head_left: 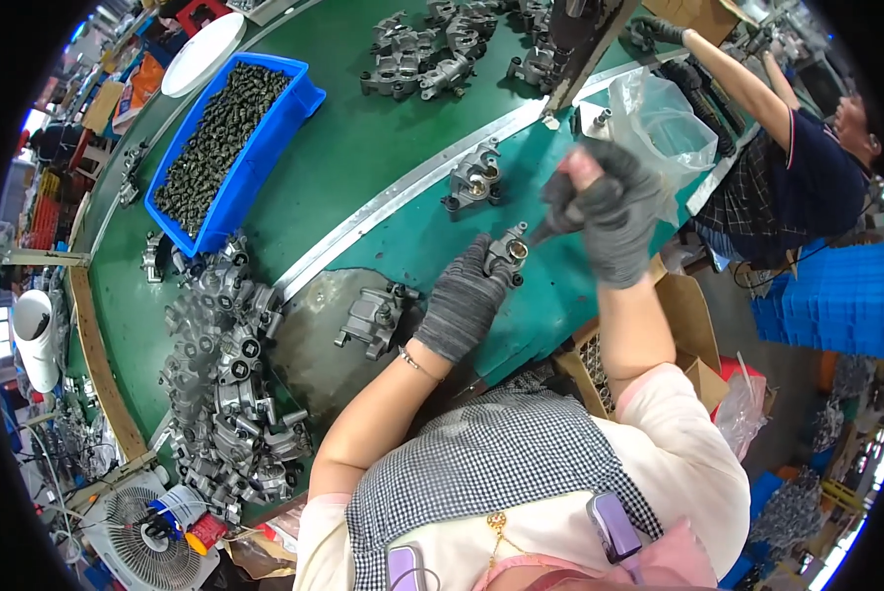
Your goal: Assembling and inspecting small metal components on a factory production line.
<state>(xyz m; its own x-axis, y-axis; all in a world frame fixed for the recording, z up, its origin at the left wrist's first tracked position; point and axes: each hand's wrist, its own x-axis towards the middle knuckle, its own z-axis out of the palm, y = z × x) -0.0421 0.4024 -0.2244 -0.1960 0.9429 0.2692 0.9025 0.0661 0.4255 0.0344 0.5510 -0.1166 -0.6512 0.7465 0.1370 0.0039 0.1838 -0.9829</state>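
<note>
My left hand (462,300), in a grey knit glove, is closed on a grey metal caliper casting (507,252) above the green mat. A round bore with a brassy lining faces up on it. Just to its right, my gloved right hand (610,202) is raised and blurred by motion, its fingers curled in and the bare thumb showing. Something dark and thin points from that fist towards the casting; its kind cannot be made out. A second caliper casting (474,179) rests on the mat beyond my left hand. Another casting (375,319) lies left of my left wrist.
A blue bin (289,118) of small dark parts stands far left, above a large heap of castings (235,384). More castings (422,54) sit at the back. A metal post (585,44) and a clear plastic bag (674,123) are at right, near a co-worker (807,167).
</note>
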